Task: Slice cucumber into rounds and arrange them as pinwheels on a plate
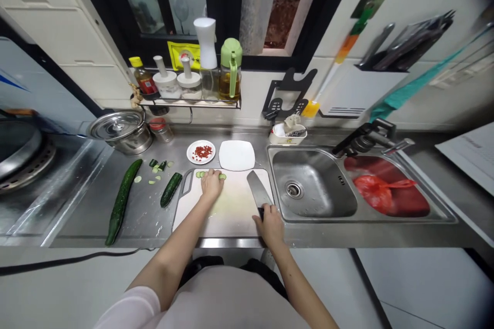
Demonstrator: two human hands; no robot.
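My left hand (212, 185) is closed over a row of cucumber slices (199, 175) near the far edge of the white cutting board (235, 211). Slices show on both sides of it, and the fingers hide the middle of the row. At the board's right side, my right hand (271, 223) grips the dark handle of a kitchen knife (258, 188). Its broad blade points away from me over the board. Left of the board lie a cut piece of cucumber (171, 189), a long whole cucumber (124, 200) and several small cucumber scraps (156, 169).
Behind the board stand a plate with red chopped pieces (193, 153) and a white square plate (236, 155). The steel sink (316, 185) adjoins on the right; a red bag (374, 193) lies in its second basin. A lidded pot (131, 139) and stove (27, 164) are leftward.
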